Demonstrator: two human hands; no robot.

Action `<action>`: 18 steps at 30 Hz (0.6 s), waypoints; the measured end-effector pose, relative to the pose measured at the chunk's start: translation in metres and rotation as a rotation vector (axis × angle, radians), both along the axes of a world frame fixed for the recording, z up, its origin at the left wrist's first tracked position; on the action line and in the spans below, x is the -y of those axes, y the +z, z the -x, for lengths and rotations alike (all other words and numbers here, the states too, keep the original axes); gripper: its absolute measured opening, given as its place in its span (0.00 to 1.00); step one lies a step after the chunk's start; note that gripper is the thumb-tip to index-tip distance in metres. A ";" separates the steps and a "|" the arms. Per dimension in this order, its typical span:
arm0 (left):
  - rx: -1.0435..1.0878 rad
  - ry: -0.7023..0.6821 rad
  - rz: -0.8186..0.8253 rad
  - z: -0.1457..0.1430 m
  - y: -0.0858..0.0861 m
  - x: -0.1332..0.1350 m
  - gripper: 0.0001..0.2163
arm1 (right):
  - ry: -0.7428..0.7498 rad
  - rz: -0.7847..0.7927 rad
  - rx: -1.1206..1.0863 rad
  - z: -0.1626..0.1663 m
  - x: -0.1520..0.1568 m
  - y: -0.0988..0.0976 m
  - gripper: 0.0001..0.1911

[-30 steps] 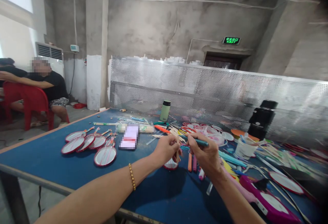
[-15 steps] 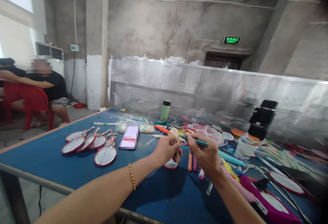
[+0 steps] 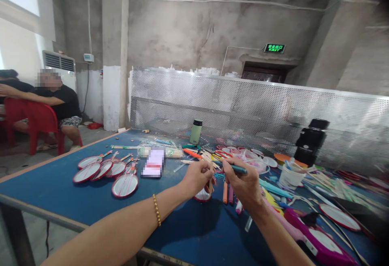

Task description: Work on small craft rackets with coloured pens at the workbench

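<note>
While pinching a stick (image 3: 210, 187) upright between thumb and fingers of the left hand (image 3: 199, 176), grips a blue-green pen (image 3: 240, 169) in the right hand (image 3: 246, 181), fingers curled around the barrel, tip aimed at the stick's upper end; too small to tell whether touching. Holds both above a blue table (image 3: 54, 189), with a disc (image 3: 202, 195) just below the left hand, partly covered by it. Wears a beaded bracelet (image 3: 156, 210) on the left wrist.

Has a purple device (image 3: 322, 241) at the near right, beside the right forearm. Below the right hand, an orange marker (image 3: 225, 193) and a plum marker (image 3: 231, 196), side by side. To its right, a white cup (image 3: 288, 180), upright and stuffed with blue and pale pieces (image 3: 292, 164), some poking above the rim; too jumbled to name singly.

On the left, a cluster of red-rimmed fans (image 3: 125, 185), some overlapping. Beside them, a phone (image 3: 152, 164) with screen lit, and just behind it a clear bag (image 3: 145, 151) of pale sticks (image 3: 174, 153), laid flat. Farther back, a green bottle (image 3: 195, 133), upright, black lid on, contents hidden. Behind, a mesh screen (image 3: 182, 95); well apart at left, a person (image 3: 68, 101) on a red chair (image 3: 42, 122).
</note>
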State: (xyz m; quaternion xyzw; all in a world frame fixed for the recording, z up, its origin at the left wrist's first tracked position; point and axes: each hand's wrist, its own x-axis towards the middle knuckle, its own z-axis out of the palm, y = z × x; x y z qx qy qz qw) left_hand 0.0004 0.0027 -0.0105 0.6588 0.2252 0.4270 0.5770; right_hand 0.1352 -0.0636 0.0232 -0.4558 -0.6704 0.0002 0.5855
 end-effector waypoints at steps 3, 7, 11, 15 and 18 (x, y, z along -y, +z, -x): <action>-0.002 0.000 -0.002 0.000 0.000 0.000 0.03 | -0.009 0.001 0.005 0.000 0.000 0.000 0.16; -0.003 0.004 -0.003 0.001 0.000 0.000 0.03 | -0.044 -0.023 0.016 0.000 -0.001 0.001 0.15; -0.004 -0.001 -0.009 0.000 0.000 0.000 0.03 | -0.031 -0.022 0.017 0.000 -0.001 0.000 0.15; -0.008 -0.004 -0.016 0.000 0.000 -0.001 0.03 | -0.007 -0.002 0.014 -0.001 -0.002 -0.004 0.15; -0.011 -0.005 -0.013 0.000 -0.001 -0.001 0.03 | -0.008 0.003 0.010 -0.002 -0.003 -0.005 0.15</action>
